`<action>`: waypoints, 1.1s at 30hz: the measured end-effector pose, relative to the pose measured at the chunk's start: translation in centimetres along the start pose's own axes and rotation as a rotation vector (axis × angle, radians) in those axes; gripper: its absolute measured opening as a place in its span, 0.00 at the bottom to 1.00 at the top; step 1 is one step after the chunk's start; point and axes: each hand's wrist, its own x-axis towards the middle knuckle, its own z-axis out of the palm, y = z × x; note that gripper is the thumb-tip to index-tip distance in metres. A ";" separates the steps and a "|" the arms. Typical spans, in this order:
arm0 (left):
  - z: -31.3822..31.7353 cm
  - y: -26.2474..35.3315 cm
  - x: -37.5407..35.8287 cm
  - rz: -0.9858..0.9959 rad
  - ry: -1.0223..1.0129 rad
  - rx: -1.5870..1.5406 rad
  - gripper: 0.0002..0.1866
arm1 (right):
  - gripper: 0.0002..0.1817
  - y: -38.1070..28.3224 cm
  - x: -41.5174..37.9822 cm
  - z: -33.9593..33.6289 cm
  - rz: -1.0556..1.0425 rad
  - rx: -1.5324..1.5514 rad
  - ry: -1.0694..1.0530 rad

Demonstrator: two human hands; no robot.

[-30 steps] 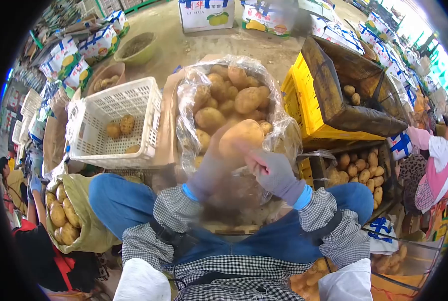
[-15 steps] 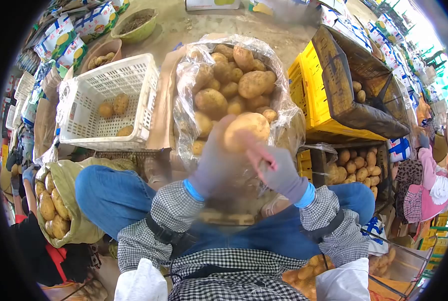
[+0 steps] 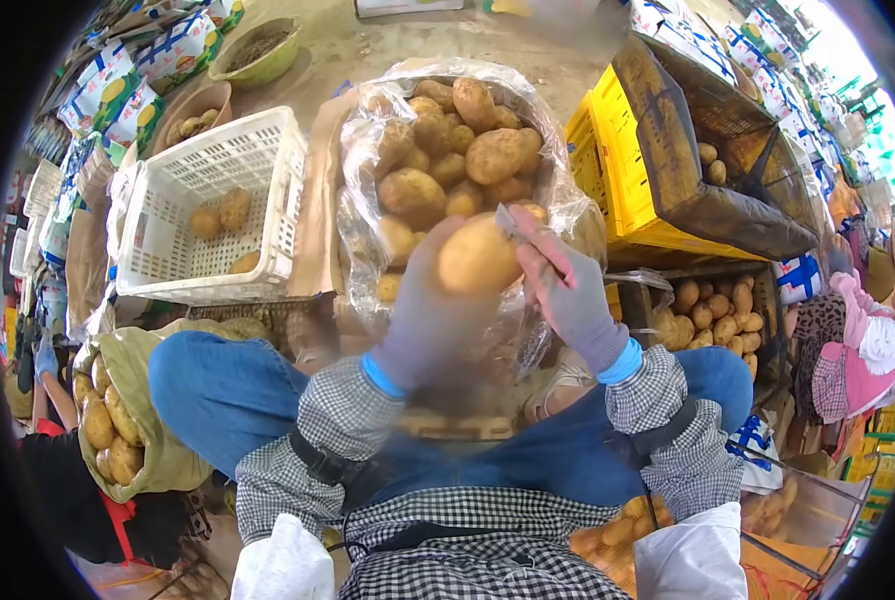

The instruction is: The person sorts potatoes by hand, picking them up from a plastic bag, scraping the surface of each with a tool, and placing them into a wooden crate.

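Note:
My left hand (image 3: 429,315), in a grey glove, is shut on a large yellow potato (image 3: 477,256) held up over my lap. My right hand (image 3: 565,285), also gloved, grips a small knife (image 3: 515,224) whose blade rests against the potato's upper right side. Right behind both hands stands a box lined with clear plastic (image 3: 359,180) and heaped with potatoes (image 3: 455,160). My knees in blue trousers frame the hands on both sides.
A white plastic basket (image 3: 212,205) with three potatoes stands at the left. A yellow crate (image 3: 617,180) with a dark liner is at the right, a box of potatoes (image 3: 712,315) below it. A sack of potatoes (image 3: 117,420) lies by my left knee. Another person (image 3: 862,340) sits at right.
My right hand has lifted from the potato's lower side to its upper right, bringing the knife blade up. The potato stayed in my left hand, turned slightly.

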 end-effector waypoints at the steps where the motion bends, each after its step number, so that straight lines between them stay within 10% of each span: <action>1: 0.1 0.3 0.0 -0.110 -0.039 -0.240 0.33 | 0.21 0.2 -0.2 0.1 -0.156 -0.089 0.004; 4: -0.7 0.1 0.6 -0.347 -0.144 -0.967 0.25 | 0.22 0.2 -0.5 0.6 -0.319 -0.083 0.001; 7: -0.9 0.4 0.3 -0.381 -0.113 -0.860 0.25 | 0.22 -1.3 -0.6 0.5 0.046 0.143 0.039; 12: -1.0 -0.5 0.6 -0.287 -0.271 -1.046 0.27 | 0.23 -0.8 -1.8 0.7 -0.242 -0.253 -0.061; 16: -0.5 -0.4 0.4 -0.038 -0.070 -0.530 0.31 | 0.24 -1.8 -0.6 -0.8 0.229 0.153 0.174; 20: -0.6 -0.9 0.7 0.303 0.019 -0.045 0.37 | 0.24 -0.8 0.2 -1.4 0.609 0.770 -0.043; 27: 1.1 0.6 0.1 0.222 -0.079 -0.156 0.43 | 0.37 -2.1 0.2 -1.7 0.228 0.771 -0.327; 33: -1.0 -0.1 0.9 0.515 -0.051 0.383 0.41 | 0.45 -3.7 0.5 -2.2 0.450 0.771 -0.269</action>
